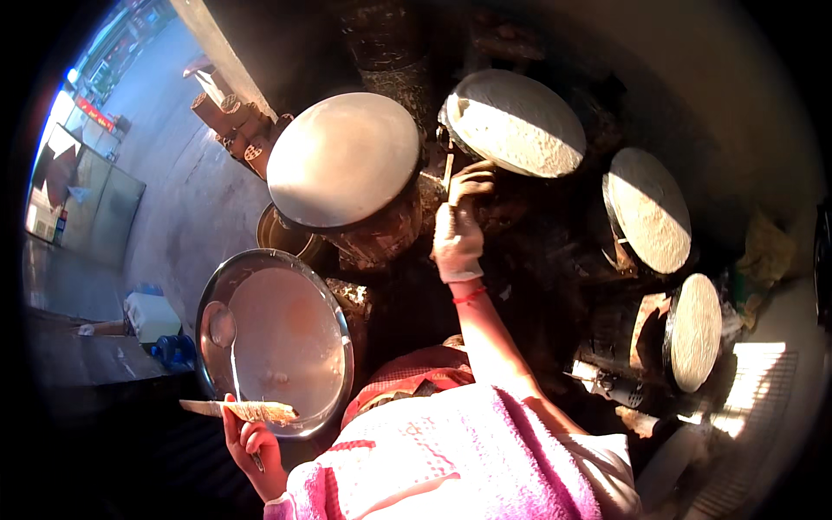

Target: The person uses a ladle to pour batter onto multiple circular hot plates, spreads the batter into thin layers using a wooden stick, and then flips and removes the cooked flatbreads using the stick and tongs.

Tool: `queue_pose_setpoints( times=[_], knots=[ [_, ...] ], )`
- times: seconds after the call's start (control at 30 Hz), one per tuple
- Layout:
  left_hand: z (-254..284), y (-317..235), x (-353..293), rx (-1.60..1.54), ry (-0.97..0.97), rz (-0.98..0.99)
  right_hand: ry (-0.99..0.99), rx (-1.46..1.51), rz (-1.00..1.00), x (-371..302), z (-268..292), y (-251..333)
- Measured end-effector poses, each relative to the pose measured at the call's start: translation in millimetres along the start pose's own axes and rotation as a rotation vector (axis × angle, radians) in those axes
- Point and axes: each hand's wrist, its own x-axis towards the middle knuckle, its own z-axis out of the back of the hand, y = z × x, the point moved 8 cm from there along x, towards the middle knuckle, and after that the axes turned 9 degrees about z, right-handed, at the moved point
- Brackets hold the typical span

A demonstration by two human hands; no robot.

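My left hand (251,442) is closed around a ladle handle and a flat wooden stick (247,411) wrapped with cord. The ladle (223,326) reaches up into a wide metal basin (345,347) of pale, milky batter (282,334). My right arm stretches forward, with a red string at the wrist. In a pale glove, my right hand (459,234) is at the near edge of the far round griddle (442,115), which carries a pale batter layer (511,121). A thin pale stick (449,173) stands up from its curled fingers. The fingertips are partly in shadow.
A round griddle with a smooth pale top (342,160) stands on a stove left of my right hand. Two batter-covered griddles (654,208), (695,334) line the right side. Perforated coal cylinders (234,126) are stacked at far left. A metal pot (276,232) stands behind the basin.
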Motion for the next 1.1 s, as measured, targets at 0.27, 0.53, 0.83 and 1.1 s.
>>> queue_pose_setpoints(
  times=[0.27,0.53,0.83,1.1],
  knots=[
    [12,-16,71,-0.184,-0.124,-0.201,0.495,-0.134,0.077,33,-183,-36],
    [26,-27,80,-0.155,-0.301,-0.449,0.974,-0.192,-0.042,140,-408,-127],
    [-21,-10,95,-0.329,-0.137,-0.546,1.217,0.365,0.534,67,-489,150],
    [28,-56,62,-0.227,-0.041,-0.432,1.061,0.626,0.543,-22,-232,156]
  ],
)
